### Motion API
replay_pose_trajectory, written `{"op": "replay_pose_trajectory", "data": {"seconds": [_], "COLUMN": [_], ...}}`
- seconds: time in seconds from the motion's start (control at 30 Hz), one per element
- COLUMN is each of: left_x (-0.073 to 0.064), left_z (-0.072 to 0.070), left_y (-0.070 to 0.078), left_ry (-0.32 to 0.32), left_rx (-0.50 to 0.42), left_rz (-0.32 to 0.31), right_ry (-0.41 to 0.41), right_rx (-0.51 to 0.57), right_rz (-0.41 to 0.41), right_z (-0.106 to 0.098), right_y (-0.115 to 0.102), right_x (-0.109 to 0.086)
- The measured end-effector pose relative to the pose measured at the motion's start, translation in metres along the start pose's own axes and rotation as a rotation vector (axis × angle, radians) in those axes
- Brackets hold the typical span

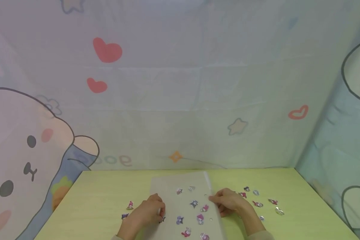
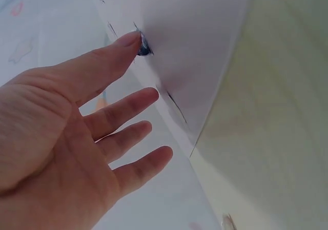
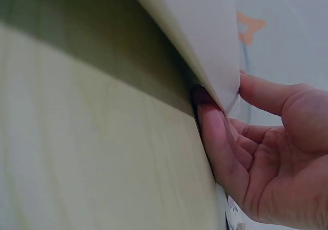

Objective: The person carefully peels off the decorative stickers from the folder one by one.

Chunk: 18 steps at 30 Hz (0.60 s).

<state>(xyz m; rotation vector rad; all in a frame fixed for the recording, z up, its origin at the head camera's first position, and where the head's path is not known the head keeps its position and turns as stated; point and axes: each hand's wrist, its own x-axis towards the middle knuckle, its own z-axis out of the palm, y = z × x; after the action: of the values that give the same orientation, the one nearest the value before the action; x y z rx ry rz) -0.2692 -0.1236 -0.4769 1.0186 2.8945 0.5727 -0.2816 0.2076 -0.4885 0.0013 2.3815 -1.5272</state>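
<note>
A white sheet (image 1: 171, 203) dotted with cartoon stickers lies in front of me in the head view. My left hand (image 1: 150, 211) is over its left side, thumb and forefinger at a small dark sticker (image 1: 162, 220). In the left wrist view the thumb tip meets that sticker (image 2: 144, 47), the forefinger is hidden, and the other fingers stand off the paper. My right hand (image 1: 228, 201) pinches the sheet's right edge. In the right wrist view the thumb lies on one face of the sheet (image 3: 207, 40) and a finger goes underneath, lifting the edge off the table.
Several loose stickers (image 1: 257, 204) lie on the yellow table (image 1: 300, 220) to the right of the sheet. A pink sticker (image 1: 130, 205) and a dark purple one (image 1: 124, 216) lie to the left. A printed cloth (image 1: 174, 90) hangs behind the table.
</note>
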Motion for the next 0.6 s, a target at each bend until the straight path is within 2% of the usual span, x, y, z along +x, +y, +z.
{"op": "replay_pose_trajectory", "data": {"seconds": [0.3, 0.6], "left_x": [-0.0005, 0.0023], "left_z": [-0.0014, -0.0007], "left_y": [0.0018, 0.0031], "left_ry": [0.008, -0.024], "left_rx": [0.1, 0.094], "left_rz": [0.015, -0.043], "right_ry": [-0.006, -0.005], "right_rx": [0.014, 0.001], "right_rz": [0.005, -0.002], "right_z": [0.0, -0.0001], "right_y": [0.0008, 0.0016], "right_x": [0.0008, 0.0016]}}
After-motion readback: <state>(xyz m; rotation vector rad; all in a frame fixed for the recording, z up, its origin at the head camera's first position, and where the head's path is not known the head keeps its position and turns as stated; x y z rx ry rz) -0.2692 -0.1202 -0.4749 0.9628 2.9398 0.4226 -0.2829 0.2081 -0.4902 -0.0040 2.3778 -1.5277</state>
